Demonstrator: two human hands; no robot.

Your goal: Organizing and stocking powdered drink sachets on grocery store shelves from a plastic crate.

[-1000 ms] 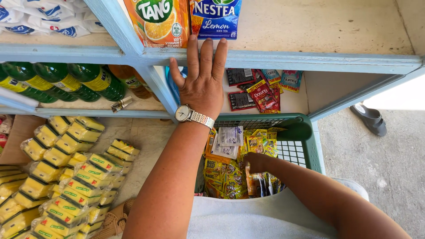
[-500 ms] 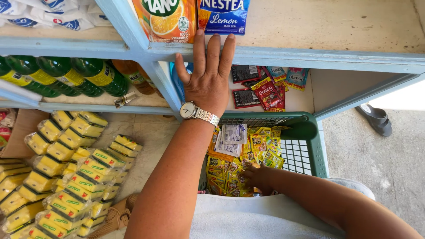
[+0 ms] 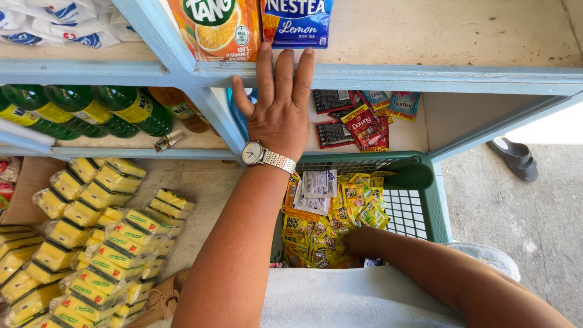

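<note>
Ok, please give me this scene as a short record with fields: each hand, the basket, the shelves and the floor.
left hand: flat, fingers spread, pressed on the blue shelf edge; wristwatch on the wrist
right hand: down in the green basket, among small yellow sachets; grip hidden
upper shelf: orange drink pouch, blue iced tea pouch
lower shelf: green bottles, red sachets
floor: yellow wrapped packs, grey sandal
</note>
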